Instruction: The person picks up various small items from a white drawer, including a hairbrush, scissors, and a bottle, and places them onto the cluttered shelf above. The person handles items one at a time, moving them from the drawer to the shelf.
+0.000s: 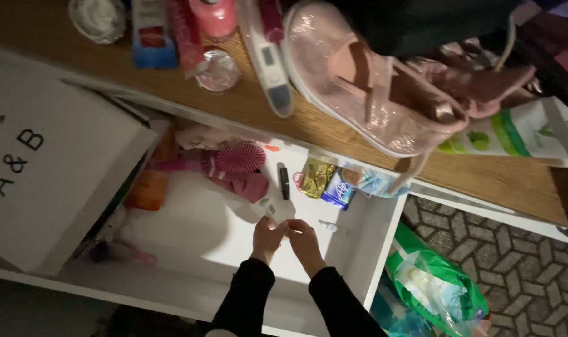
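At the far left a white box (53,162) sits tilted in the open white drawer (365,249), with an orange packet (148,190) wedged just beside it. Further along, at the back of the drawer, lie a pink hairbrush (240,157) on a pink cloth (243,184), a thin black tube (284,181), a gold foil packet (316,176) and a blue packet (337,191). Over the drawer's middle the left hand (268,239) and right hand (304,240) meet fingertip to fingertip, both pinched on a small white item (279,212) that sticks up between them; in the dim light what it is cannot be told. Above, on the wooden table (484,175), a glittery pink shoe (371,93) hangs over the front edge beside a white thermometer (268,59). A nudge to the table could well tip that shoe into the drawer, and a loose pinch could drop the small item among the clutter. A green bag (437,284) rests on the patterned floor at right.
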